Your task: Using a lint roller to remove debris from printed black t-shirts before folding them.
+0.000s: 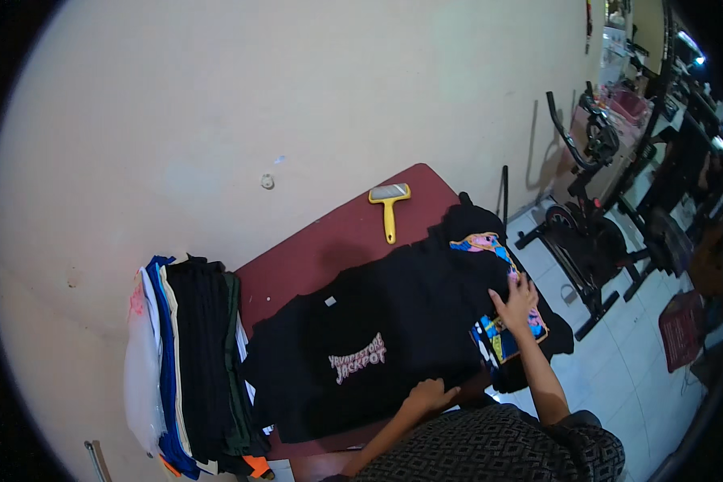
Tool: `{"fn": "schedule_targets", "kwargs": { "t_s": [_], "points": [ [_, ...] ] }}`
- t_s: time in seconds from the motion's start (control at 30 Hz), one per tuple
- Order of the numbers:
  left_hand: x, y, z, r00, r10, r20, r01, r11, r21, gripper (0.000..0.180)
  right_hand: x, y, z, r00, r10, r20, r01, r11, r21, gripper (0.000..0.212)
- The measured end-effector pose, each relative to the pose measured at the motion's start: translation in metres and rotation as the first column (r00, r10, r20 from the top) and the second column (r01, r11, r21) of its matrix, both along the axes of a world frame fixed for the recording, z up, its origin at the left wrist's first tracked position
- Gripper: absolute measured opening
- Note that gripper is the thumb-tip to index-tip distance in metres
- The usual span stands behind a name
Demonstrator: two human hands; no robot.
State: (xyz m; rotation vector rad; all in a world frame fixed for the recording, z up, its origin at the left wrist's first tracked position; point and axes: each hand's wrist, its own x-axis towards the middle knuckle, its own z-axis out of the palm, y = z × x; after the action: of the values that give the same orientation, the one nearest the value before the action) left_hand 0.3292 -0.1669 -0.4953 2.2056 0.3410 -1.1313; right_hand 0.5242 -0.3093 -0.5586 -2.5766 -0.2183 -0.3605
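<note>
A black T-shirt (297, 345) with a small pinkish-white lettered print on its chest lies spread flat on the maroon tabletop (422, 189), its neck toward the left. At its near edge is my left hand (428, 396), fingers curled in; whether they grip the cloth is hidden. Further right, my right hand (516, 305) lies palm down with fingers apart on a folded black garment (478, 219) bearing a colourful blue, pink and yellow print. The hand covers part of that print. Beyond the shirt rests a yellow-handled lint roller (390, 221).
At the table's left end is a thick stack of folded clothes (201, 361) in white, blue, cream, black and dark green. A pale wall (217, 120) runs behind the table. An exercise bike (590, 233) stands on the tiled floor to the right, near a dark red box-like object (683, 331).
</note>
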Motion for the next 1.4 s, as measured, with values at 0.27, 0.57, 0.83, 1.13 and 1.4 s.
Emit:
{"fn": "schedule_targets", "kwargs": {
  "t_s": [0.27,0.57,0.83,1.13,1.4],
  "points": [
    [-0.032,0.013,0.009,0.967,-0.174,0.188,0.197,0.974,-0.111,0.059,-0.055,0.05,0.043,0.869,0.458,0.189,-0.492,0.841,0.226,0.019],
    [-0.063,0.028,-0.017,0.852,-0.278,0.443,0.334,0.941,-0.051,0.055,-0.129,0.052,0.028,0.749,0.662,0.027,-0.662,0.747,0.061,0.033],
    [-0.002,0.074,-0.035,0.534,0.519,0.668,-0.559,0.809,-0.182,0.05,-0.121,-0.014,0.035,0.984,0.174,-0.035,-0.174,0.985,-0.003,0.039],
    [0.066,0.046,-0.054,0.184,0.567,0.803,-0.537,0.742,-0.401,0.039,-0.071,-0.071,0.002,0.818,0.467,-0.337,-0.266,0.826,0.497,0.017],
    [0.154,-0.006,-0.035,0.055,0.625,0.779,-0.354,0.742,-0.57,0.033,-0.047,-0.089,-0.008,0.597,0.722,-0.35,-0.279,0.596,0.753,0.017]
  ]
}}
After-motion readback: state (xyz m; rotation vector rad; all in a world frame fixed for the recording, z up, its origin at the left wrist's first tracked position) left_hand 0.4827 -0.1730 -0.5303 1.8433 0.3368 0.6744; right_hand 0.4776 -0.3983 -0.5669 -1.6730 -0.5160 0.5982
